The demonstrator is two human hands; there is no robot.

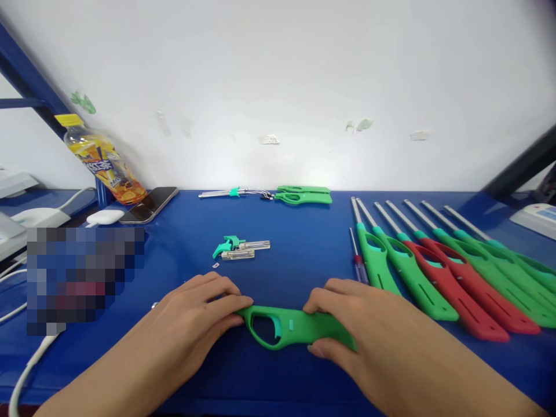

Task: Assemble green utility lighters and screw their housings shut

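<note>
A green lighter body [299, 333] with a finger loop and a teal trigger lies crosswise at the front of the blue table. My left hand [195, 315] pinches its narrow left end between thumb and fingers. Around its wide handle end, my right hand [360, 318] is closed, with the thumb on the near side. Beyond my hands lie two clear fuel tanks [254, 245] beside teal trigger pieces [234, 240]. A small shiny metal bit [155, 305] peeks out beside my left hand, mostly hidden.
Long-necked green lighters [377, 260] and red lighters [460, 295] fan out at right, beside a screwdriver [358, 263]. Green shell halves [310, 197] and metal tubes [217, 193] lie by the wall. A phone [152, 204], drink bottle [104, 159] and white cable [37, 353] are left.
</note>
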